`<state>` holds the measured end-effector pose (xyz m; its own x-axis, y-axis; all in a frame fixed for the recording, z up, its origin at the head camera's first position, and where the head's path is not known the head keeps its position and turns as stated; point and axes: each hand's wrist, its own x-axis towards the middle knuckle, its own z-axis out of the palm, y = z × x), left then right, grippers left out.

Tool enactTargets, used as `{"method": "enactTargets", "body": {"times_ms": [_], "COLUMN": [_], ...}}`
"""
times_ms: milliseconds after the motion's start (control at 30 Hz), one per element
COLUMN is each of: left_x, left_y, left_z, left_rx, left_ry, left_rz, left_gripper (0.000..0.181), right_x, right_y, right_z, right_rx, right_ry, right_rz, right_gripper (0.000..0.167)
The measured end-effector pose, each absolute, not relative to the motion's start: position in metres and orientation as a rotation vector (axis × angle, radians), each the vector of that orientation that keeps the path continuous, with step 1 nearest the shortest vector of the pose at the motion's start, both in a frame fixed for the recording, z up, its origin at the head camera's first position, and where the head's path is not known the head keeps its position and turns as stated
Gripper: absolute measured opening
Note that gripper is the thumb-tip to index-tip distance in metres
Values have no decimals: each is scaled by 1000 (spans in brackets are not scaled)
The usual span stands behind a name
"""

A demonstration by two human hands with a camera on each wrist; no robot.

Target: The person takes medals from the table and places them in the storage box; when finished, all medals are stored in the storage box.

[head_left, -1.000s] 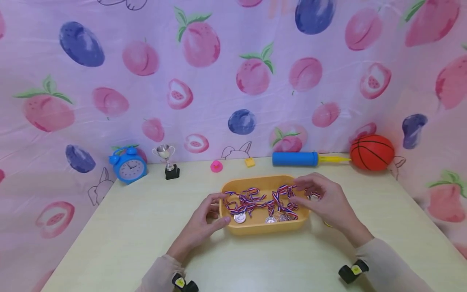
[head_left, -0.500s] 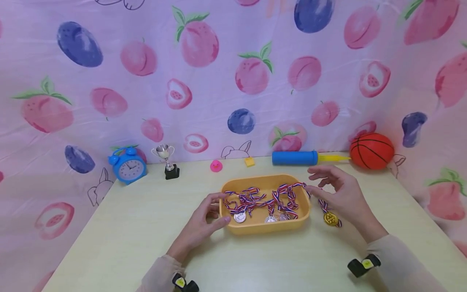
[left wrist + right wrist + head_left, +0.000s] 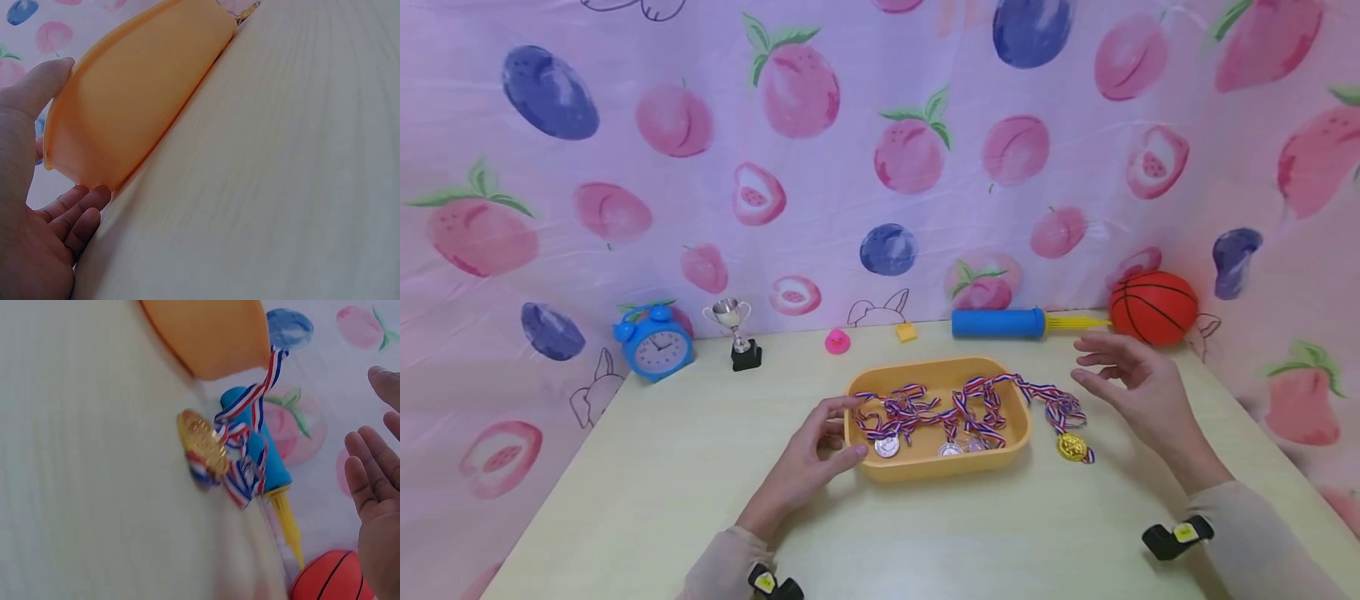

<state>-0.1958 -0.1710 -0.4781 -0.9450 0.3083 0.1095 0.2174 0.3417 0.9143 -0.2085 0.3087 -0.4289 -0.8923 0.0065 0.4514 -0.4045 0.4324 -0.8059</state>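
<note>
A yellow plastic bin (image 3: 917, 475) holds tangled red, white and blue ribbons (image 3: 910, 408) and silver medals (image 3: 887, 446). My left hand (image 3: 808, 454) holds the bin's left end, thumb on the rim; in the left wrist view the lower fingers touch near its base. One ribbon (image 3: 1037, 390) runs over the right rim to a gold medal (image 3: 1072, 447) lying on the table beside the bin. To the right of that medal, my right hand (image 3: 1142, 396) hovers with fingers spread and nothing in them. The right wrist view shows the gold medal (image 3: 205, 442) apart from the hand (image 3: 381, 506).
Along the back stand a blue alarm clock (image 3: 658, 343) and a small silver trophy cup (image 3: 733, 329). A pink duck toy (image 3: 837, 342), a yellow block (image 3: 906, 332), a blue hand pump (image 3: 1000, 323) with yellow nozzle and an orange basketball (image 3: 1152, 308) follow. Fruit-patterned cloth hangs behind.
My right hand has moved right, from the bin's right rim, drawing a ribbon over it and then letting go. The gold medal and ribbon now lie in plain view. My left hand stays put.
</note>
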Motion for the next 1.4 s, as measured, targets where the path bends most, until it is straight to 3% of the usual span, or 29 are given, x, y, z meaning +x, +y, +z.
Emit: {"method": "enactTargets", "body": {"times_ms": [667,1400], "left_x": [-194,-194], "left_y": [-171,-171], "left_z": [-478,-477], "left_rx": [474,438], "left_ry": [2494,2531], "left_rz": [1693,1660], "left_gripper": [63,62], "right_x": [-222,-229], "right_y": [341,335], "right_z": [-477,-476], "right_rx": [278,286], "right_ry": [-2641,-2903], "right_rz": [1460,1218], "right_gripper": [53,48]}}
